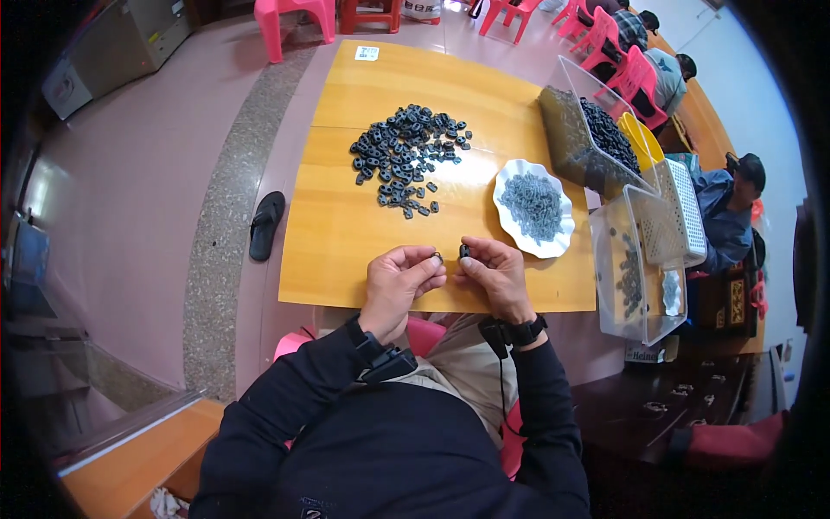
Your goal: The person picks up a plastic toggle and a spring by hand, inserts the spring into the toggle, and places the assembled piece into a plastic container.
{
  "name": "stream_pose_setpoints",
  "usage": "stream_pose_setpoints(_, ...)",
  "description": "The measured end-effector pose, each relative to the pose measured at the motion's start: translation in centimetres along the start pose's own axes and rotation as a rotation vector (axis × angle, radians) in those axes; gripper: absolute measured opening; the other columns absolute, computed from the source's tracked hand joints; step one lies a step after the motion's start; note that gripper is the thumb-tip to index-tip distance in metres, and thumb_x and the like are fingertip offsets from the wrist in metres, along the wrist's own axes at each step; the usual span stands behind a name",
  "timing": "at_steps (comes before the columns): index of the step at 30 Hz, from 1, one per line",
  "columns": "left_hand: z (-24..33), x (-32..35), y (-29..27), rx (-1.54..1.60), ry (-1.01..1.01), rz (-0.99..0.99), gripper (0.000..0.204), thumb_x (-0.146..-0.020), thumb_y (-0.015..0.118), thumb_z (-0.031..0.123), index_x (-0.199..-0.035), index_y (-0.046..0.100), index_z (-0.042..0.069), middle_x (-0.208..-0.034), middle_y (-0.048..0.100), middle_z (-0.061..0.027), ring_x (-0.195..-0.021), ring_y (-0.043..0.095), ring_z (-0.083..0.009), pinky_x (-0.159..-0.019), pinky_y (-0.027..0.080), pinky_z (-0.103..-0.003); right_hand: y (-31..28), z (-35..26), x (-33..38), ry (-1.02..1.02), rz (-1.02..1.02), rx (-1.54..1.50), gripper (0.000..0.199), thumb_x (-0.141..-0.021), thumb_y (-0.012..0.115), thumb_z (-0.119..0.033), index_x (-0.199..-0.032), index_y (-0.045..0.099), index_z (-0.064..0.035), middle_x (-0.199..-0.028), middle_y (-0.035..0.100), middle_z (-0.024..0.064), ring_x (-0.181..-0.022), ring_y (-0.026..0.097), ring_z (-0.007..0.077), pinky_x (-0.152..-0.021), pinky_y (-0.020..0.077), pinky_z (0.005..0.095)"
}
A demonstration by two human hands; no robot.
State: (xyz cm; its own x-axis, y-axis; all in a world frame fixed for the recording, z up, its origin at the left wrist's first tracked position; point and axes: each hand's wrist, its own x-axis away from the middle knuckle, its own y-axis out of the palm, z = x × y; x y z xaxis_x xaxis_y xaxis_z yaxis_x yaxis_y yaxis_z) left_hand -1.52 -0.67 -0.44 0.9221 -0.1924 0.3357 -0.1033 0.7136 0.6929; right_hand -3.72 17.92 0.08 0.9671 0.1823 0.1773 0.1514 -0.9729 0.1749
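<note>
Close together over the table's near edge, both hands pinch small things. My right hand (494,275) grips a small black plastic piece (465,251) between thumb and forefinger. The fingertips of my left hand (405,281) are pressed around something tiny and dark, too small to name. Beyond them lies a loose pile of black plastic pieces with two holes (398,151), with several smaller black pieces along its right and near sides. To the right of the pile, a white scalloped plate (566,227) holds a heap of small grey wire-like metal parts (533,206).
A clear bin of black pieces (571,138) stands at the table's right edge. Nearer are another clear bin (609,303), a white perforated basket (683,212) and a yellow container (638,138). Several people sit on the right. A black flip-flop (267,227) lies on the floor left.
</note>
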Motion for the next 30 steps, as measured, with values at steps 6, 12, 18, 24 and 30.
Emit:
stream_pose_setpoints(6, 0.1, 0.2, 0.2, -0.05, -0.031, 0.011, 0.017, -0.089, 0.06, 0.002, -0.106, 0.059, -0.003, -0.094, 0.065, -0.0093, -0.082, 0.065, -0.0144, -0.075, 0.056, -0.025, -0.6, 0.3, 0.2, 0.009, -0.017, -0.088, 0.029, -0.086, 0.062, 0.002, -0.115, 0.058, 0.0026, -0.093, 0.066, 0.0087, -0.077, 0.066, 0.0145, -0.069, 0.0593, 0.0294)
stream_pose_setpoints(12, 0.2, 0.1, 0.2, -0.073, -0.055, 0.019, 0.019, -0.089, 0.06, 0.001, -0.107, 0.058, -0.004, -0.094, 0.065, -0.0105, -0.08, 0.066, -0.0143, -0.075, 0.057, -0.024, -0.9, 0.4, 0.1, 0.037, -0.02, -0.093, 0.028, -0.086, 0.063, 0.003, -0.114, 0.058, 0.0029, -0.093, 0.066, 0.009, -0.079, 0.066, 0.0153, -0.07, 0.0594, 0.0296)
stream_pose_setpoints(18, 0.3, 0.1, 0.4, -0.069, -0.055, 0.001, 0.019, -0.089, 0.06, 0.0, -0.107, 0.058, -0.004, -0.095, 0.065, -0.0109, -0.082, 0.065, -0.0148, -0.075, 0.057, -0.025, -1.3, 0.8, -0.1, -0.024, -0.035, -0.086, 0.028, -0.085, 0.063, 0.004, -0.112, 0.059, 0.0027, -0.092, 0.065, 0.0095, -0.079, 0.066, 0.0163, -0.071, 0.0589, 0.0302)
stream_pose_setpoints(24, 0.4, 0.2, 0.5, -0.073, -0.059, 0.018, 0.018, -0.089, 0.06, 0.0, -0.106, 0.058, -0.004, -0.094, 0.065, -0.0104, -0.082, 0.065, -0.015, -0.075, 0.057, -0.025, -1.1, 0.6, 0.0, -0.04, -0.01, -0.07, 0.029, -0.085, 0.064, 0.002, -0.113, 0.058, 0.003, -0.092, 0.065, 0.01, -0.078, 0.066, 0.016, -0.073, 0.0581, 0.0296)
stream_pose_setpoints(30, 0.3, 0.3, 0.6, -0.059, -0.048, 0.028, 0.018, -0.088, 0.062, 0.002, -0.105, 0.059, -0.004, -0.09, 0.066, -0.01, -0.076, 0.066, -0.0139, -0.072, 0.056, -0.023, -0.8, 0.5, 0.3, -0.045, 0.02, -0.075, 0.023, -0.09, 0.06, -0.004, -0.112, 0.059, 0.003, -0.087, 0.065, 0.0093, -0.077, 0.065, 0.0151, -0.071, 0.0582, 0.03)
